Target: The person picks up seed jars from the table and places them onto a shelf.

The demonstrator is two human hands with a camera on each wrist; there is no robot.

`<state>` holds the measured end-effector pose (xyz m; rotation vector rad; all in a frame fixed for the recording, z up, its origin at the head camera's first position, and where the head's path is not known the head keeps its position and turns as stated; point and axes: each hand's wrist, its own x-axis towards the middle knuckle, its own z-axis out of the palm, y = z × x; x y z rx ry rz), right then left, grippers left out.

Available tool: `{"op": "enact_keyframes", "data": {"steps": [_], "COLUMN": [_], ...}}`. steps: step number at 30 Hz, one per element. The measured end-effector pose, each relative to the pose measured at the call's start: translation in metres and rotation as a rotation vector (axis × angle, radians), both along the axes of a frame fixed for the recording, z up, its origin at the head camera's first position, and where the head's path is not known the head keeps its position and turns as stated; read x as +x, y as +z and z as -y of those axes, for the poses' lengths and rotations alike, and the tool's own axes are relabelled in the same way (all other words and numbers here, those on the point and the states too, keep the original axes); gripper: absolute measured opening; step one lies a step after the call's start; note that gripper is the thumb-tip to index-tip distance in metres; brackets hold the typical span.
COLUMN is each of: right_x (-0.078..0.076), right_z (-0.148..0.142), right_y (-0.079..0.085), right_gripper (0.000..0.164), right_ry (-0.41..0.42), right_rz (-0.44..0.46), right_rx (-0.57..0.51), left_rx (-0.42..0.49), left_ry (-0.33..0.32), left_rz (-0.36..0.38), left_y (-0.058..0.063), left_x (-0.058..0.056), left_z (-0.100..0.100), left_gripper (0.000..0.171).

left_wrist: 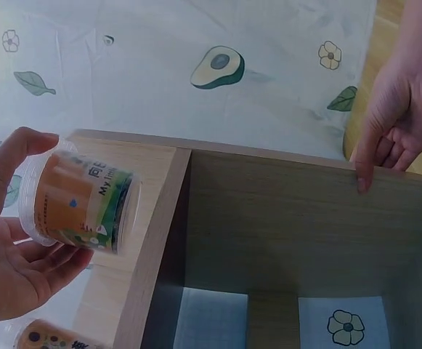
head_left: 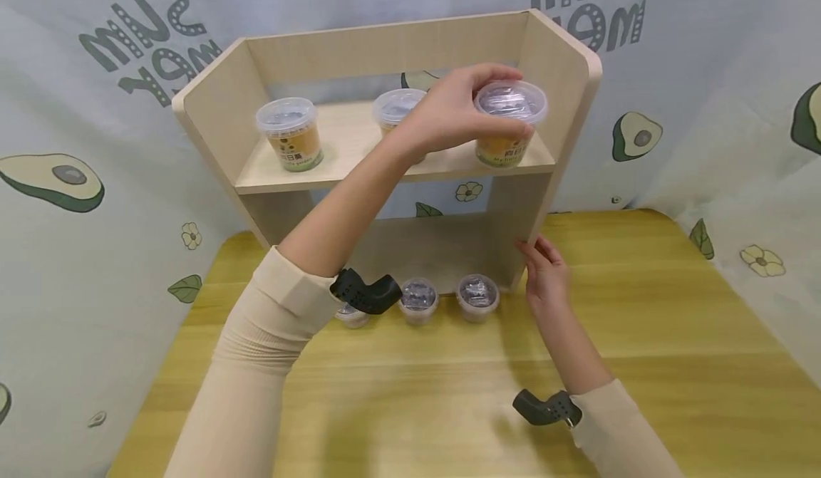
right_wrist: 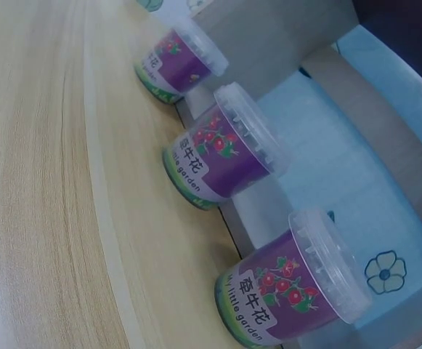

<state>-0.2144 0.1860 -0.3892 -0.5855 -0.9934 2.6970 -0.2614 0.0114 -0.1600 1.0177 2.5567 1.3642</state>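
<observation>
My left hand [head_left: 457, 107] holds an orange-labelled plastic tub [head_left: 502, 152] with a clear lid at the right end of the upper shelf board [head_left: 340, 122]. In the left wrist view, thumb and fingers reach around that tub's lid end [left_wrist: 33, 189]. Two similar orange tubs stand to its left: one at the far left [head_left: 295, 143], the other in the middle [head_left: 394, 104], partly behind my arm. Lower down, my right hand [head_left: 548, 275] pinches the front edge of the wooden shelf's right side panel [head_left: 561, 79], thumb on the inner face.
Several purple-labelled tubs [right_wrist: 214, 156] stand in a row on the wooden table [head_left: 436, 392], along the front of the shelf's lower level. My left forearm hides part of the leftmost [head_left: 351, 314]. A printed curtain [head_left: 96, 250] hangs behind and beside the shelf.
</observation>
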Motion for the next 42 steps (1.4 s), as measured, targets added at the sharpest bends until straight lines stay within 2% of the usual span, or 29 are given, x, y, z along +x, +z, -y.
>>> {"op": "enact_keyframes", "data": {"steps": [4,7,12,17,24,35,42], "right_x": [-0.001,-0.001,0.0,0.003,0.003,0.002,0.004], "right_z": [-0.007,-0.008,0.0,0.007,0.005,0.005,0.002], "right_y": [0.002,0.001,0.0,-0.004,-0.004,-0.003,-0.003], "right_gripper": [0.022,0.021,0.021,0.022,0.022,0.022,0.023], "right_ry": [-0.004,-0.011,0.015,0.013,-0.015,0.0,0.007], "right_rz": [-0.018,-0.032,-0.034,-0.042,-0.05,-0.067,-0.052], "right_rx": [-0.006,0.022,0.048,0.061,0.039,0.057,0.082], "left_rx": [-0.048,-0.086,-0.113,-0.127,-0.1,-0.102,-0.056], "left_ry": [0.018,0.007,0.018,0.018,-0.019,-0.015,-0.006], "left_rz": [-0.024,-0.037,-0.029,-0.001,0.033,-0.038,-0.039], "left_y": [0.0,0.0,-0.002,-0.006,-0.008,-0.005,-0.005], "left_x": [-0.01,-0.016,-0.02,-0.021,-0.021,-0.02,-0.018], "left_z": [-0.011,-0.016,-0.013,-0.012,-0.017,-0.013,-0.014], "left_gripper": [0.068,0.067,0.065,0.064,0.067,0.065,0.068]}}
